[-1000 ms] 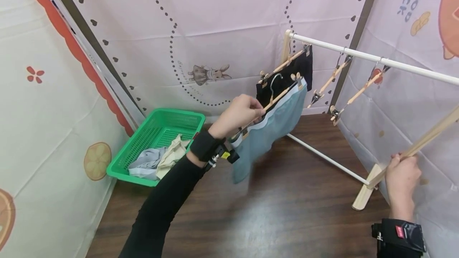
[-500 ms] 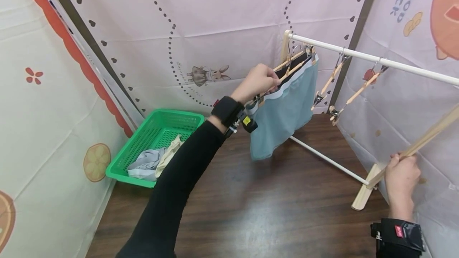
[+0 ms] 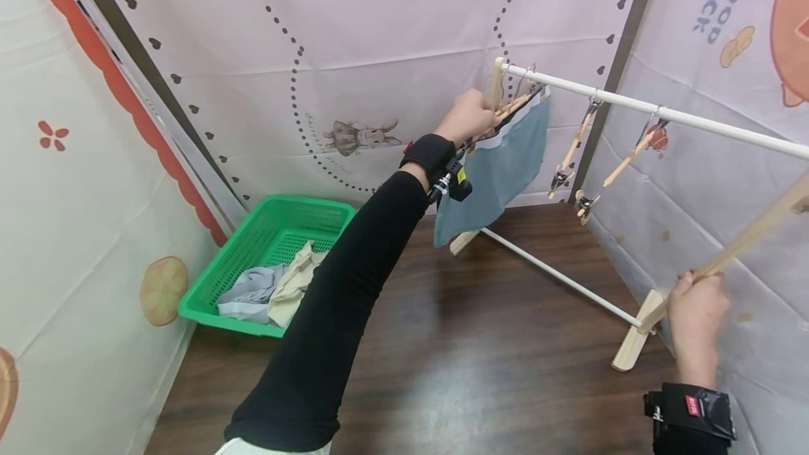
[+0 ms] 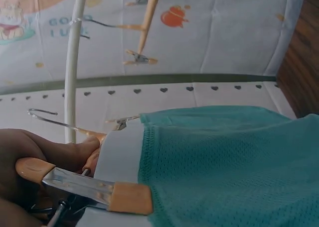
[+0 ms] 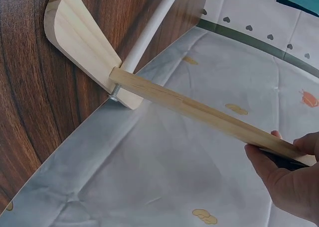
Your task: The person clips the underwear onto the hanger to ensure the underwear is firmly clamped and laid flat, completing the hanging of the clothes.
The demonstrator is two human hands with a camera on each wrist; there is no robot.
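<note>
My left hand [image 3: 472,116] is raised at the far end of the white rail [image 3: 632,105] and grips a wooden clip hanger [image 4: 89,184]. Teal shorts [image 3: 499,163] with a white waistband hang from that hanger. Its wire hook [image 4: 52,120] is right at the rail [image 4: 72,62]; I cannot tell whether it rests on it. A dark garment hangs just behind, mostly hidden. My right hand [image 3: 695,307] grips the slanted wooden post [image 3: 739,244] of the rack's near end, and the right wrist view shows the fingers [image 5: 289,179] curled round it above the wooden foot [image 5: 79,43].
Two bare clip hangers [image 3: 571,153] [image 3: 622,163] dangle from the rail's middle. A green basket [image 3: 253,237] holding pale clothes [image 3: 272,290] sits on the dark wood floor at the left. Fabric walls close in on three sides. The rack's lower white bar [image 3: 556,276] runs along the floor.
My left hand has lifted the hanger with the teal shorts up and away to the rail's far end. My right hand has stayed on the post.
</note>
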